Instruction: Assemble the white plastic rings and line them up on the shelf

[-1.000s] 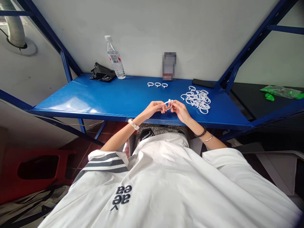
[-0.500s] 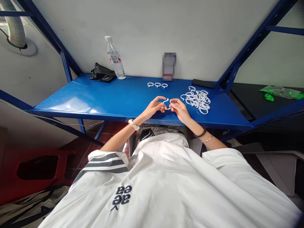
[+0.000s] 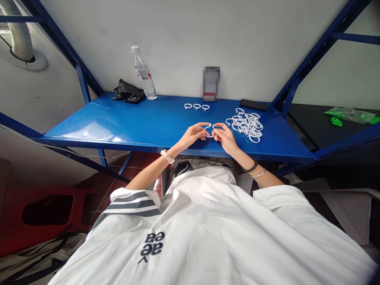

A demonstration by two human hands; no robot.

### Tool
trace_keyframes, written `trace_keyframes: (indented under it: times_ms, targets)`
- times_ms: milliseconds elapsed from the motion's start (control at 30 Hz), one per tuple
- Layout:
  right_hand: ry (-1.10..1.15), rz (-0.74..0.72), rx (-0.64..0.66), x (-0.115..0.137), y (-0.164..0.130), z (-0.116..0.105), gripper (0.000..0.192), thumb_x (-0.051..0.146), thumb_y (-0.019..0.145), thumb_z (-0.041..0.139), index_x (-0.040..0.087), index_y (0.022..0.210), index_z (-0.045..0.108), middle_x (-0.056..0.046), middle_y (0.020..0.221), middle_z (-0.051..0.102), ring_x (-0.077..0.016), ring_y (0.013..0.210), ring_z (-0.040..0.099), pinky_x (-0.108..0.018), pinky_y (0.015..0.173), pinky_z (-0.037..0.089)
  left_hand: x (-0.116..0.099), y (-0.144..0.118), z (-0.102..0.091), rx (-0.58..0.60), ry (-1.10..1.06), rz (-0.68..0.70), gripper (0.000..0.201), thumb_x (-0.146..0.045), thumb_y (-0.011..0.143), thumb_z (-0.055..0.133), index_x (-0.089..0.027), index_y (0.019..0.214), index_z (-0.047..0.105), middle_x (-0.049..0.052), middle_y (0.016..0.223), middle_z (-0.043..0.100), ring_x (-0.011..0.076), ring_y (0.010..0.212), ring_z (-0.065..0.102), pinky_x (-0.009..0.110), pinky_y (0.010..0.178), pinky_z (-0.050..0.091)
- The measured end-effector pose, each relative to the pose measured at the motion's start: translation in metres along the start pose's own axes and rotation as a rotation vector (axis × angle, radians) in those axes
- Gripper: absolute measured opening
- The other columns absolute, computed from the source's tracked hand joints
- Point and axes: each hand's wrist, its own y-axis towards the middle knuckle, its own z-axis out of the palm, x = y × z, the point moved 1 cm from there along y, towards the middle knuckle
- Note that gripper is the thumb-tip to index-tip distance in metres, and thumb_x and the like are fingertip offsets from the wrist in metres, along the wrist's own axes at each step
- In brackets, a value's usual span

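Between my two hands is a white plastic ring [image 3: 209,136] with a gap at its far side. My left hand [image 3: 194,133] pinches its left side, and my right hand [image 3: 225,137] grips its right side. Both hands are just above the front part of the blue table [image 3: 148,122]. To the right of my right hand lies a pile of similar white rings [image 3: 247,124], many of them with open ends. Farther back, three closed white rings [image 3: 197,107] sit in a row.
At the back left stand a clear water bottle [image 3: 145,81] and a crumpled black plastic bag [image 3: 128,92]. A pixelated upright item [image 3: 211,83] leans on the wall. A black phone [image 3: 253,104] lies behind the pile. Blue frame posts rise at both table ends.
My left fingers have shifted slightly on the ring, and its curve shows more fully between my hands. The pile and the row of three have stayed put.
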Motion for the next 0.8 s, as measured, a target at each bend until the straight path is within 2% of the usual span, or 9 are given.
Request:
trace_keyframes:
  times_ms: [233,467,800]
  targets:
    - [0.030,0.004,-0.011,0.0005,-0.0003,0.0010,0.046,0.051,0.068,0.081,0.024,0.097,0.058,0.004,0.070,0.062,-0.0091,0.055,0.050,-0.025,0.056,0.044,-0.0011,-0.0009,0.0006,-0.039,0.022,0.021,0.058,-0.052,0.083,0.072,-0.013,0.124,0.060,0.007,0.085,0.072,0.0113,0.066,0.060,0.026,0.069,0.051]
    - [0.006,-0.002,0.009,-0.0006,-0.0001,0.0005,0.041,0.051,0.072,0.078,0.025,0.093,0.055,0.003,0.071,0.061,-0.0108,0.057,0.053,-0.025,0.056,0.044,-0.0032,-0.0015,0.0016,-0.058,0.019,0.029,0.055,-0.055,0.081,0.073,-0.013,0.116,0.062,0.005,0.081,0.070,0.0111,0.064,0.059,0.026,0.067,0.050]
    - [0.043,-0.020,0.025,-0.0014,0.0003,0.0004,0.040,0.049,0.072,0.080,0.023,0.092,0.057,0.004,0.069,0.063,-0.0090,0.054,0.051,-0.024,0.055,0.044,-0.0038,-0.0025,0.0012,-0.039,0.073,0.060,0.053,-0.053,0.086,0.068,-0.014,0.121,0.060,0.006,0.083,0.071,0.0104,0.064,0.060,0.025,0.068,0.052]
